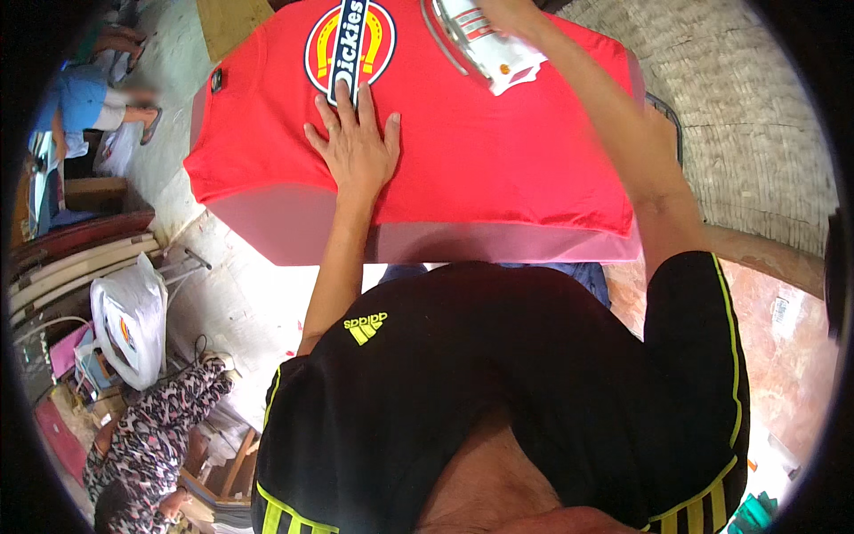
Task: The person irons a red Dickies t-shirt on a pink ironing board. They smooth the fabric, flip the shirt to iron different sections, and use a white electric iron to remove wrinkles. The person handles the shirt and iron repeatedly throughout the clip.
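Observation:
A red T-shirt (525, 151) with a round printed emblem (384, 44) in yellow, red, white and dark blue lies spread over a padded pink-covered board (285, 222). My left hand (358, 147) rests flat on the fabric, fingers spread, with its fingertips at the emblem's lower edge. To the right of the emblem, a white clothes iron (480, 40) with a metal base is on the shirt. My right hand (516, 16) grips it at the top edge of the view; the handle and most of those fingers are hidden. A small dark tag (216, 81) lies at the shirt's left end.
Woven matting (747, 116) borders the board on the right. To the left are a white plastic bag (129, 320), stacked boards (80, 276), a person in blue (84, 98) and, lower down, a person in patterned clothes (156, 436).

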Available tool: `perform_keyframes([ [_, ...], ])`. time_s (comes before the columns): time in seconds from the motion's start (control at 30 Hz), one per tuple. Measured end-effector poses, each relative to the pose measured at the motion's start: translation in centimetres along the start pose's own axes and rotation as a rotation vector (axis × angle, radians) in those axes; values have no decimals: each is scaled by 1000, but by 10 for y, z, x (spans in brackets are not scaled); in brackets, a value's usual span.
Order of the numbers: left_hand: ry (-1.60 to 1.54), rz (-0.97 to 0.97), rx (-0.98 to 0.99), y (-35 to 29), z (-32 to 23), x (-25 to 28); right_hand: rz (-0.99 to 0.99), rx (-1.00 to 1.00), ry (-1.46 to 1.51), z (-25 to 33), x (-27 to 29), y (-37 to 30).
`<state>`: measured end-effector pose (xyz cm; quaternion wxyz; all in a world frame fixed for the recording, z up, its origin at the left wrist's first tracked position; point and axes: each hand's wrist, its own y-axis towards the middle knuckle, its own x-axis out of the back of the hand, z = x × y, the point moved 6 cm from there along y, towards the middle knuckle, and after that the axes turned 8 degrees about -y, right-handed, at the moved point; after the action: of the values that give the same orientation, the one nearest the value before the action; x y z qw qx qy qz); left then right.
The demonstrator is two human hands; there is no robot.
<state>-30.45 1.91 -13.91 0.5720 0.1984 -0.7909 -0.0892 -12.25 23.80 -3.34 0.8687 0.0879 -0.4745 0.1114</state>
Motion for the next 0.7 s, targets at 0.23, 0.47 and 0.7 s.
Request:
perform_keyframes([
  [0.23,1,-48,-9,-2,3,-6,151,41,13,-32,19,-116],
  [0.47,76,-64,63,-10,17,-5,241,303,-21,-5,-3,-201],
  [0.7,184,-66,302,-37,105,25,321,519,-68,33,-25,-172],
])
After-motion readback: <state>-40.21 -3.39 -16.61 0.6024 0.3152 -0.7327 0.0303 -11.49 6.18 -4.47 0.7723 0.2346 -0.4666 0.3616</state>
